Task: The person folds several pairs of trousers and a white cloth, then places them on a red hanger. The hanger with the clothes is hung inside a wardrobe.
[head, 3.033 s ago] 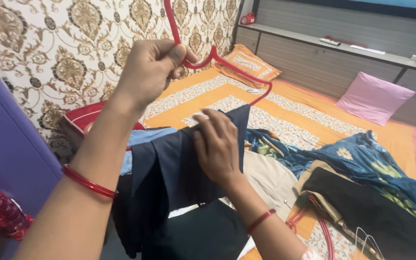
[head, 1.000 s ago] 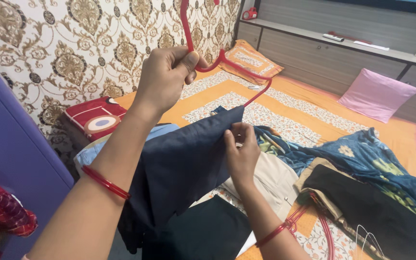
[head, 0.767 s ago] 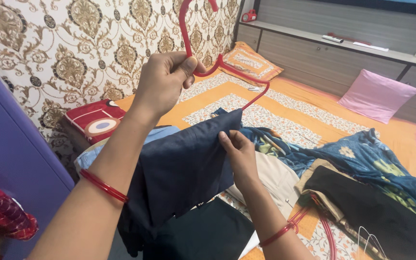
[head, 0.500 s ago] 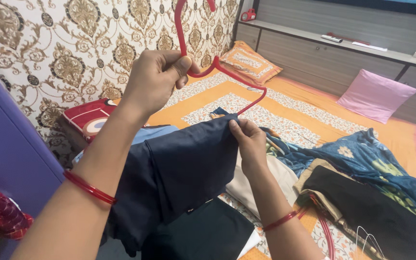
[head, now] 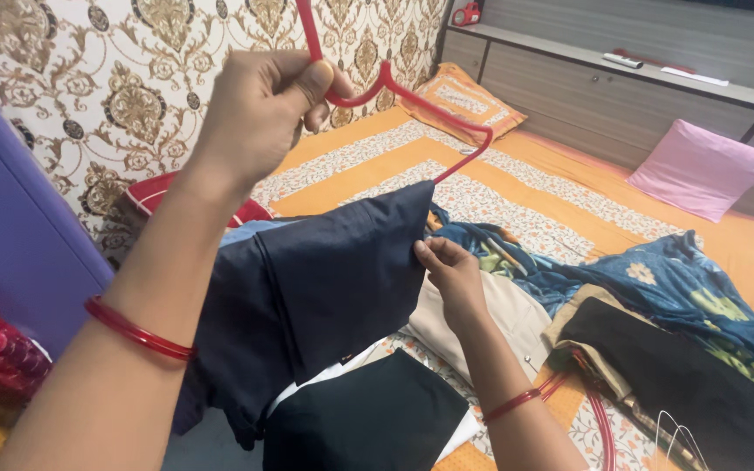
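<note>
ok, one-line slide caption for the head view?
Left hand lifts a red hanger draped with dark navy cloth; right hand pinches the cloth's edge above a clothes-strewn bed.

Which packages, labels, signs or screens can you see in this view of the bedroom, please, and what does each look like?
None can be made out: no package, sign or lit screen shows.
Nearest candidates: a small slim remote-like object and a flat white item, both on the grey headboard shelf, too small to tell.
A dark strip at the top right edge cannot be identified.
</note>
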